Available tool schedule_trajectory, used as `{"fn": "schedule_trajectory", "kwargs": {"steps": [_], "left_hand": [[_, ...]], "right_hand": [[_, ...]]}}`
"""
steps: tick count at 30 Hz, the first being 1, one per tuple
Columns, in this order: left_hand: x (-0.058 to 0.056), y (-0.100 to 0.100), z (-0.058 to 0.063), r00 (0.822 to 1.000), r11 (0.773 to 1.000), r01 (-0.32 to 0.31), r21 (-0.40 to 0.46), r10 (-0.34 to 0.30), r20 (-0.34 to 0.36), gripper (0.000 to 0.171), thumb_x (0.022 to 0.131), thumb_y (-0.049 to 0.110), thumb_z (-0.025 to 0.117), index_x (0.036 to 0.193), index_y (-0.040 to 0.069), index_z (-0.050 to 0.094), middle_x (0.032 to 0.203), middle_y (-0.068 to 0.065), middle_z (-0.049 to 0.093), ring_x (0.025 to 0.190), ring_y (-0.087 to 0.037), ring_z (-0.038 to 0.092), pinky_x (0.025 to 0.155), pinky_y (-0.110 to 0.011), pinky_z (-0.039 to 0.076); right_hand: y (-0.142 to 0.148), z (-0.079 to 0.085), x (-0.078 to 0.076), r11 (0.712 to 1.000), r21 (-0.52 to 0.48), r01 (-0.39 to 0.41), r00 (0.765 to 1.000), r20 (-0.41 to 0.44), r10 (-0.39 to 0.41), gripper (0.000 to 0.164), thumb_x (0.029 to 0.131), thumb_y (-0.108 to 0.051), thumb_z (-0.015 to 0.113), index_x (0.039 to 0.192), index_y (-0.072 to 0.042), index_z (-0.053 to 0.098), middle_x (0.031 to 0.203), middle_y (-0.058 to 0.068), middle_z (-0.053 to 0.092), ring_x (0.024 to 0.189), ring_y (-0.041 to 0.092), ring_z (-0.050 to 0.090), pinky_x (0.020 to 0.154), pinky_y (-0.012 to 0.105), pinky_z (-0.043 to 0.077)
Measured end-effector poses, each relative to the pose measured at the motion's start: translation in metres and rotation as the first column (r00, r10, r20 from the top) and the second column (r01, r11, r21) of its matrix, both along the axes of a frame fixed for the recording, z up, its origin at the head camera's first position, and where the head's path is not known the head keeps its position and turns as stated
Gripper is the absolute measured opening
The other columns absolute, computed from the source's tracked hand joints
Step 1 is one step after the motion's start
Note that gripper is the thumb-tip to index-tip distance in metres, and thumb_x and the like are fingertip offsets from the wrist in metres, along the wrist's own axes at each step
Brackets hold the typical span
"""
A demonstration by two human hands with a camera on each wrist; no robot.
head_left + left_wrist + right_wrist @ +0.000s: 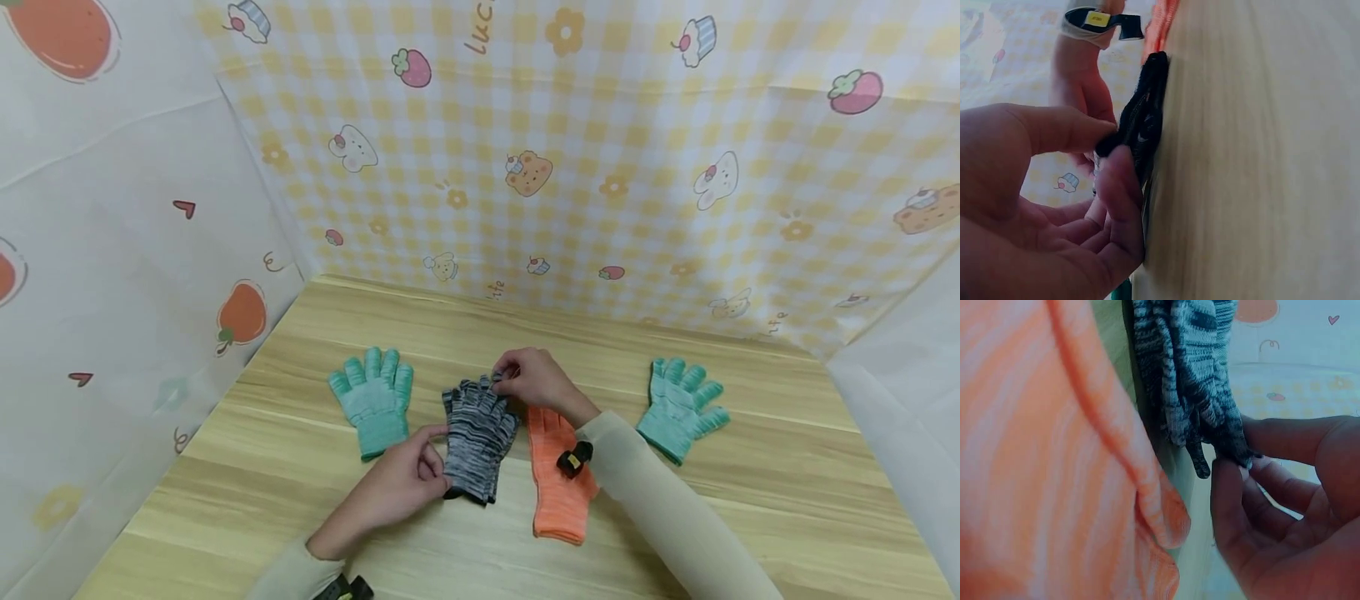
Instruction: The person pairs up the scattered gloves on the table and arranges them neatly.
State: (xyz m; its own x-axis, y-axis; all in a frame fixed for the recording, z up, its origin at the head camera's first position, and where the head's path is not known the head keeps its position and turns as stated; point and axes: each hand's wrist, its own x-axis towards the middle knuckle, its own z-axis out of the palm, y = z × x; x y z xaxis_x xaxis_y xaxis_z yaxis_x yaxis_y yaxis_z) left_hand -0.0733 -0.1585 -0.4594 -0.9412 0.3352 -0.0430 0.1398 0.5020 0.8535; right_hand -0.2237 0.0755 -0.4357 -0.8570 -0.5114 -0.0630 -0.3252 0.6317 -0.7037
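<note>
A grey-and-black striped glove [477,437] lies flat in the middle of the wooden table [750,492]. My left hand [420,471] pinches its cuff edge [1141,125] between thumb and forefinger. My right hand [517,379] pinches the striped glove's fingertips [1235,447] at the far end. An orange glove [555,475] lies just to the right, partly under my right forearm, and fills the left of the right wrist view [1054,475].
A teal glove [372,396] lies to the left and another teal glove [681,407] to the right. Patterned cloth walls [600,167] close in the table at the back and both sides.
</note>
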Motion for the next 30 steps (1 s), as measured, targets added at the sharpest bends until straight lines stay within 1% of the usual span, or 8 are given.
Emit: {"fn": "schedule_trajectory", "kwargs": {"steps": [4, 8, 12, 16, 19, 22, 26, 30], "left_hand": [[0.0, 0.001, -0.001, 0.998, 0.998, -0.011, -0.061, 0.007, -0.056, 0.065, 0.081, 0.007, 0.077, 0.138, -0.002, 0.046, 0.081, 0.007, 0.06, 0.069, -0.007, 0.059, 0.063, -0.025, 0.051], [0.001, 0.002, 0.0, 0.996, 0.995, -0.009, -0.096, 0.001, -0.086, 0.064, 0.08, 0.007, 0.077, 0.136, -0.003, 0.048, 0.08, 0.006, 0.06, 0.068, -0.006, 0.06, 0.062, -0.024, 0.05], [0.001, 0.003, 0.0, 0.996, 0.993, -0.015, -0.118, 0.004, -0.087, 0.064, 0.08, 0.009, 0.078, 0.136, -0.002, 0.049, 0.079, 0.008, 0.059, 0.067, -0.004, 0.059, 0.062, -0.023, 0.05], [0.002, 0.003, 0.0, 0.996, 0.992, -0.019, -0.128, 0.007, -0.092, 0.063, 0.08, 0.01, 0.078, 0.135, -0.002, 0.049, 0.078, 0.009, 0.059, 0.067, -0.003, 0.058, 0.062, -0.024, 0.049], [0.002, 0.002, 0.001, 0.997, 0.993, -0.017, -0.117, 0.008, -0.081, 0.063, 0.082, 0.012, 0.077, 0.136, -0.002, 0.049, 0.077, 0.01, 0.06, 0.066, -0.003, 0.058, 0.062, -0.024, 0.049], [0.003, 0.002, 0.004, 0.999, 0.996, -0.016, -0.084, 0.012, -0.053, 0.061, 0.085, 0.013, 0.075, 0.137, -0.003, 0.048, 0.076, 0.01, 0.063, 0.066, -0.005, 0.06, 0.062, -0.024, 0.05], [0.005, 0.003, 0.008, 1.0, 0.999, -0.025, -0.021, 0.024, -0.008, 0.056, 0.089, 0.015, 0.071, 0.137, -0.002, 0.048, 0.078, 0.01, 0.065, 0.067, -0.007, 0.062, 0.062, -0.025, 0.051], [0.006, 0.005, 0.011, 0.999, 0.998, -0.042, 0.038, 0.042, 0.02, 0.054, 0.091, 0.018, 0.069, 0.136, -0.002, 0.048, 0.081, 0.007, 0.066, 0.068, -0.01, 0.063, 0.062, -0.026, 0.052]], "right_hand": [[0.0, 0.001, -0.004, 0.999, -0.033, -0.033, 0.999, 0.007, 0.034, 0.019, 0.087, -0.013, 0.075, 0.104, -0.009, 0.069, 0.086, -0.002, 0.067, 0.076, 0.011, 0.062, 0.073, 0.032, 0.052], [0.0, 0.0, -0.007, 0.997, -0.065, -0.051, 0.999, 0.011, 0.052, 0.02, 0.087, -0.008, 0.073, 0.106, -0.008, 0.067, 0.09, 0.0, 0.067, 0.08, 0.012, 0.063, 0.075, 0.033, 0.053], [-0.001, -0.005, -0.009, 0.996, -0.043, -0.083, 0.996, -0.043, 0.081, 0.018, 0.087, -0.006, 0.074, 0.104, -0.008, 0.067, 0.089, -0.001, 0.067, 0.079, 0.01, 0.063, 0.075, 0.031, 0.053], [-0.003, -0.008, -0.009, 0.993, 0.042, -0.106, 0.987, -0.119, 0.11, 0.016, 0.086, -0.009, 0.076, 0.1, -0.01, 0.068, 0.086, -0.004, 0.066, 0.077, 0.008, 0.061, 0.074, 0.03, 0.052], [-0.004, -0.008, -0.01, 0.989, 0.106, -0.099, 0.983, -0.144, 0.114, 0.015, 0.086, -0.012, 0.076, 0.099, -0.011, 0.068, 0.084, -0.007, 0.065, 0.076, 0.007, 0.061, 0.074, 0.03, 0.052], [-0.005, -0.006, -0.011, 0.985, 0.144, -0.094, 0.983, -0.143, 0.115, 0.014, 0.087, -0.012, 0.075, 0.099, -0.012, 0.069, 0.084, -0.007, 0.065, 0.077, 0.007, 0.06, 0.075, 0.031, 0.052], [-0.005, -0.003, -0.014, 0.981, 0.17, -0.098, 0.985, -0.124, 0.12, 0.009, 0.093, -0.013, 0.066, 0.101, -0.013, 0.07, 0.085, -0.007, 0.066, 0.073, 0.007, 0.06, 0.072, 0.031, 0.051], [-0.006, -0.001, -0.016, 0.982, 0.157, -0.102, 0.99, -0.085, 0.116, 0.017, 0.1, -0.021, 0.056, 0.103, -0.014, 0.071, 0.083, -0.006, 0.066, 0.065, 0.01, 0.058, 0.07, 0.033, 0.05]]}}
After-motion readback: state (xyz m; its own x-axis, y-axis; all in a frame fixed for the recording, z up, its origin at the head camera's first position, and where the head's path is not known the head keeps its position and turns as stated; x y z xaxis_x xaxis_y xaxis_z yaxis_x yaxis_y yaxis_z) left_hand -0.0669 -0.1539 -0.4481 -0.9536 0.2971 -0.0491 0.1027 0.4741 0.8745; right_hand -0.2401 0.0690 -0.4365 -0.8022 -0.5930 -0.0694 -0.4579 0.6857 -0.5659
